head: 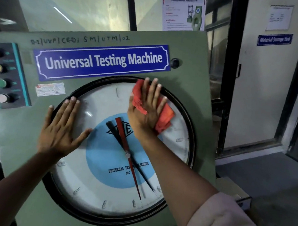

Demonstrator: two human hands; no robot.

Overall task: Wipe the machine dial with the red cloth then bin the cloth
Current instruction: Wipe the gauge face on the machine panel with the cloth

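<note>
A large round dial [100, 190] with a black rim, white face, blue centre and red and black needles fills the front of a green machine panel [190, 75]. My right hand [147, 111] lies flat on a crumpled red cloth [165, 119], pressing it against the upper right of the dial glass. My left hand [61, 130] rests flat, fingers spread, on the dial's upper left rim and glass, holding nothing. No bin is in view.
A blue sign reading Universal Testing Machine [102, 61] sits above the dial. Several round push buttons [0, 76] line a dark strip at the panel's left. A doorway with a white door [260, 83] and floor [266, 173] lies to the right.
</note>
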